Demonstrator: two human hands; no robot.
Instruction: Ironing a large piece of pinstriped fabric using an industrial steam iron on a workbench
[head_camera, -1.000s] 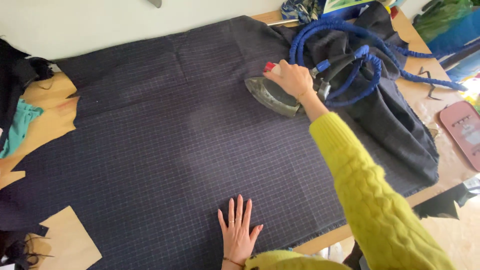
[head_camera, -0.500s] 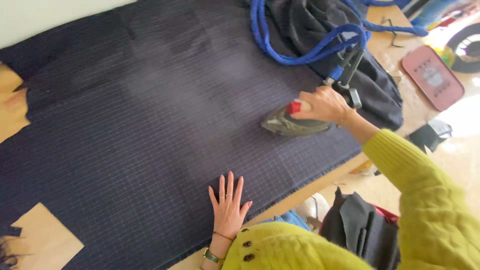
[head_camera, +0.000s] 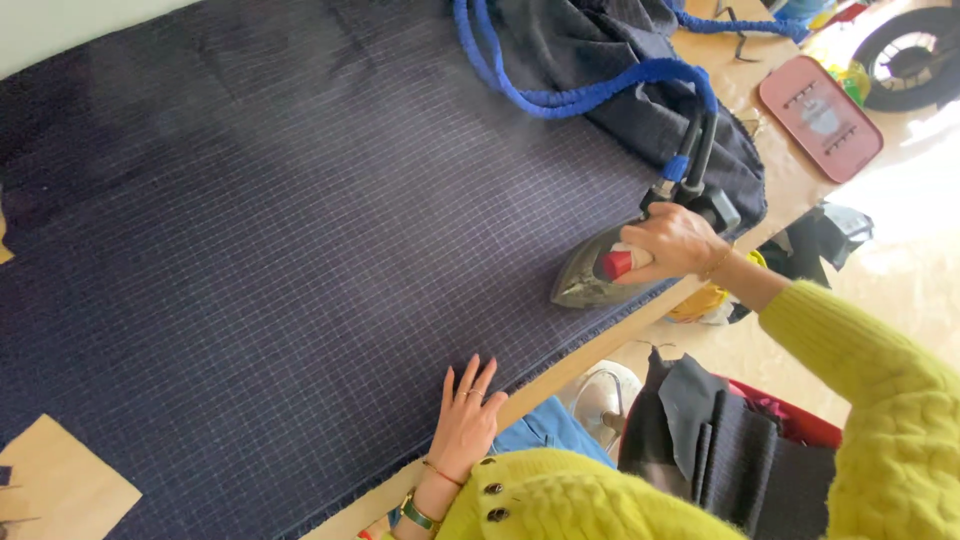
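Note:
A large piece of dark navy fabric with a fine pale check (head_camera: 300, 240) lies spread over a wooden table (head_camera: 560, 375). My right hand (head_camera: 675, 243) grips the handle of a steam iron (head_camera: 590, 275), which rests on the fabric close to the table's near edge. A thick blue hose (head_camera: 560, 90) runs from the iron's back up over a heap of dark cloth (head_camera: 640, 110). My left hand (head_camera: 466, 420) lies flat, fingers spread, on the fabric near the front edge. Both sleeves are yellow knit.
A pink flat case (head_camera: 820, 115) lies on the table at the right. Brown paper (head_camera: 60, 490) shows at the lower left. Below the table edge are dark cloth pieces in a red bin (head_camera: 730, 430) and a dark round object (head_camera: 910, 50).
My right hand has slid the iron from the fabric's far right toward the near edge of the table. My left hand stays flat on the cloth. The view has shifted right.

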